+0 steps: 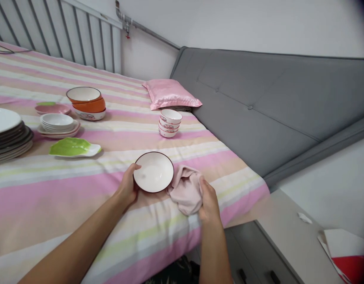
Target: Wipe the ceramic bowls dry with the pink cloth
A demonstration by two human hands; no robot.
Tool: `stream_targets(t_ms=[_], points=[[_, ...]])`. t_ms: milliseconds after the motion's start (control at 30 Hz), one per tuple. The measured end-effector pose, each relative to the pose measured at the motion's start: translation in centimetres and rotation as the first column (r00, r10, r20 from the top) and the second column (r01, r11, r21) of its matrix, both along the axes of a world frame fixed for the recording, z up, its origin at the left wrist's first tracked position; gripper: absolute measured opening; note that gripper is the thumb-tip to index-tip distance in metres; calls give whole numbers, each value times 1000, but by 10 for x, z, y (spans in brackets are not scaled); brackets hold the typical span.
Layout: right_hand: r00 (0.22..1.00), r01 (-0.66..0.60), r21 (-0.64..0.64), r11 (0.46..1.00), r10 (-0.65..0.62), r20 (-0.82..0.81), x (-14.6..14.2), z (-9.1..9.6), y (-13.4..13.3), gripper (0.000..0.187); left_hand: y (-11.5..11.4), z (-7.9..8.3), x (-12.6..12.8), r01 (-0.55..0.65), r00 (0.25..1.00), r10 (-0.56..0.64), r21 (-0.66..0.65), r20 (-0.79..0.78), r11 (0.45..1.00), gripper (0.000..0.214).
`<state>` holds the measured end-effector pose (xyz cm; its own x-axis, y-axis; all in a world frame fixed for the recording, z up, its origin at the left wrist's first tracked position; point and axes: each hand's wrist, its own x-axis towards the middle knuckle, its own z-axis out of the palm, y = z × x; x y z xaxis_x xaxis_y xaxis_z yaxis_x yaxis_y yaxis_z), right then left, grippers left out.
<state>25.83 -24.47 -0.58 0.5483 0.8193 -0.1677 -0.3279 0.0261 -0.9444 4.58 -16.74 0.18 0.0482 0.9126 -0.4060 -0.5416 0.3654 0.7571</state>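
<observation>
Pink-striped bedding (51, 189) is lying under everything here. Well to the left of the white bowl (154, 172), a stack of plates (7, 134) is sitting at the frame's edge, with a green leaf dish (73, 147) nearer the bowl. The left hand (127, 187) is reaching in from the lower left on an outstretched forearm, thumb and fingers gripping the bowl's left rim, its inside facing the camera. Just right of the bowl and touching its edge, a pink cloth (186, 189) is bunching in the right hand (208, 201), which is closing around it. Beyond the bowl, a stack of small bowls (169, 123) is standing.
</observation>
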Motion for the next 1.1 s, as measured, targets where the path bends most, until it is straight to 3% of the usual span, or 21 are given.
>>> stream_targets(t_ms=[100, 133, 200, 300, 400, 633, 833, 967, 1100], points=[[911, 257, 12, 966, -238, -336, 9, 1, 1, 24, 1, -1, 0, -4, 1000, 4, -6, -6, 1000, 36], [869, 333, -41, 942, -324, -373, 13, -1, 1, 21, 1, -1, -1, -5, 1000, 5, -7, -8, 1000, 36], [838, 367, -111, 923, -380, -390, 18, -4, 1, 20, 1, -1, -1, -6, 1000, 6, -7, -11, 1000, 35], [867, 265, -95, 959, -281, -411, 17, -4, -1, 18, 0, 0, 0, -6, 1000, 6, -8, -14, 1000, 36], [896, 127, -3, 992, -116, -428, 8, 2, -3, 28, 1, 0, 0, -8, 1000, 8, -11, -18, 1000, 37], [969, 7, 147, 989, 30, -246, -8, 15, -5, 55, 0, -1, 0, -8, 1000, 9, 3, -21, 1000, 35], [969, -188, 202, 961, 214, -119, -28, 20, -9, 41, -10, 2, 6, 30, 999, -28, 35, -39, 999, 37], [934, -281, 248, 927, 324, -151, -33, 17, -8, 38, -12, -1, 8, 91, 988, -60, 214, -144, 973, 43], [977, -196, 176, 965, 208, -51, -33, 4, -1, 27, -12, -7, 7, 211, 948, -103, 352, -300, 912, 41]])
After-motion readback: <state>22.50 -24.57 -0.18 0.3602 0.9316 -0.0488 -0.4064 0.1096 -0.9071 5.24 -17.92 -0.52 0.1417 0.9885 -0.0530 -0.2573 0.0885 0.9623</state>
